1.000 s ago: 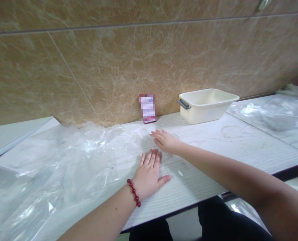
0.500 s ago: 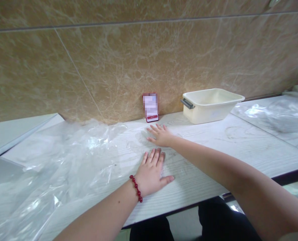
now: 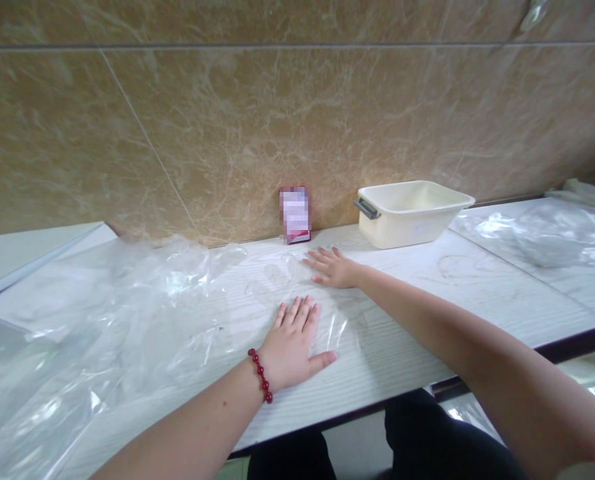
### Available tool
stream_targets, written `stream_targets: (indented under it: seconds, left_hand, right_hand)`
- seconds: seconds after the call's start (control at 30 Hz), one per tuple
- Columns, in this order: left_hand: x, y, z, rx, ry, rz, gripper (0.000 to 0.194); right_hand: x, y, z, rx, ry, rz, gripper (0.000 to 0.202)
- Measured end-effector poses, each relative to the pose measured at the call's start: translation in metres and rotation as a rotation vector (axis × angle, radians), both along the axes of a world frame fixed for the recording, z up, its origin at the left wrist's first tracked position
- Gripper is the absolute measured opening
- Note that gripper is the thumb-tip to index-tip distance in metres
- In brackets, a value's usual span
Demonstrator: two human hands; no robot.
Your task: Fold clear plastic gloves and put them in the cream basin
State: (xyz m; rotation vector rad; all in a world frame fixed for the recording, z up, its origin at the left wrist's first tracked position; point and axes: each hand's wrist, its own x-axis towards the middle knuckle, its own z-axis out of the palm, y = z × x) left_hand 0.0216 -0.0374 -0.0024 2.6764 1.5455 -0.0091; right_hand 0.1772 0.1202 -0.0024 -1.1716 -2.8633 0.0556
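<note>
Palm down near the front of the white wood-grain table (image 3: 402, 320), my left hand (image 3: 292, 347) has its fingers spread. A red bead bracelet (image 3: 260, 375) circles that wrist. Farther back lies my right hand (image 3: 335, 267), also flat with fingers apart. Under and between both hands is a thin clear plastic sheet or bag (image 3: 335, 330), faintly visible by its glints; its full outline I cannot make out. Neither hand grips anything. Just behind my right hand a phone (image 3: 295, 217) with a red edge leans upright against the wall, its screen blurred.
Crumpled clear plastic bags (image 3: 147, 327) cover the table's left side. A cream tub (image 3: 407, 223) with a grey handle stands at the back right, and more clear plastic (image 3: 542, 230) lies beyond it. Brown marbled wall (image 3: 217, 127) closes off the back.
My right hand has slid a little to the right over the clear plastic, away from my left hand's fingertips. The view has shifted slightly; my left hand stays flat.
</note>
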Motion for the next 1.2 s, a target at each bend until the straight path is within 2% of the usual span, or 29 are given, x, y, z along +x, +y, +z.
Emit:
stream_targets:
  seconds: [0.07, 0.23, 0.33, 0.4, 0.57, 0.73, 0.9, 1.07, 1.2]
  left_hand:
    - [0.0, 0.0, 0.001, 0.005, 0.004, -0.005, 0.079]
    - [-0.002, 0.004, 0.007, 0.079, -0.009, -0.004, 0.076]
    - [-0.001, 0.009, 0.012, 0.152, -0.054, 0.021, 0.07]
    - [0.001, 0.01, 0.013, 0.159, -0.071, 0.005, 0.068]
    - [0.008, 0.009, 0.011, 0.095, -0.056, -0.064, 0.063]
    - [0.006, 0.013, 0.015, 0.091, -0.059, -0.069, 0.058]
    - [0.009, 0.02, 0.021, 0.134, -0.059, -0.01, 0.052]
    - [0.04, 0.025, 0.034, 0.055, -0.099, -0.04, 0.049]
    - [0.068, 0.029, 0.041, 0.02, -0.114, -0.1, 0.045]
  right_hand:
    - [0.005, 0.003, 0.0, 0.03, 0.013, -0.025, 0.053]
    - [0.033, 0.014, 0.015, 0.171, 0.143, -0.262, 0.046]
    - [0.057, 0.015, 0.031, 0.091, 0.102, -0.4, 0.039]
    - [0.068, 0.013, 0.038, -0.021, 0.039, -0.429, 0.04]
    - [0.072, 0.01, 0.04, -0.171, -0.129, -0.461, 0.037]
    - [0.068, 0.011, 0.036, -0.319, -0.069, -0.408, 0.028]
    - [0.069, 0.009, 0.039, -0.334, -0.011, -0.352, 0.024]
    - [0.07, 0.007, 0.046, -0.341, 0.122, -0.344, 0.023]
    - [0.072, 0.002, 0.049, -0.38, 0.278, -0.258, 0.017]
